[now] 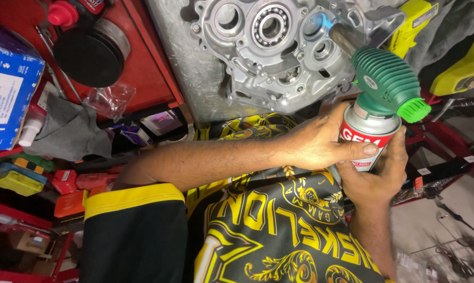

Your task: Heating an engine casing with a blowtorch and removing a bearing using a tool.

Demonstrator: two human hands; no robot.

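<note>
Evidently the work in hand was heating: both hands were wrapped round a gas canister [369, 139] topped by a green torch head [386, 84], whose metal nozzle [344, 37] showed a faint blue flame at its tip, right against the silver engine case half [271, 50]. The left hand [321, 144] came in from the side, thumb laid across the front of the can and fingers hidden behind it, closed firmly on it. The right hand [376, 175] cupped the can from below and behind, likewise closed on it.

The canister sat just below the casting, its long axis running up and slightly away from the two grips. From the top of the grip the torch head bent off toward the casting, so the nozzle pointed at a bore beside the bearing [271, 25], while a bright green knob [413, 110] stuck out the opposite way, just above the right hand's fingers.

By my judgement, the next move called for a steady can and an evenly moving flame, lest one spot overheat.
</note>
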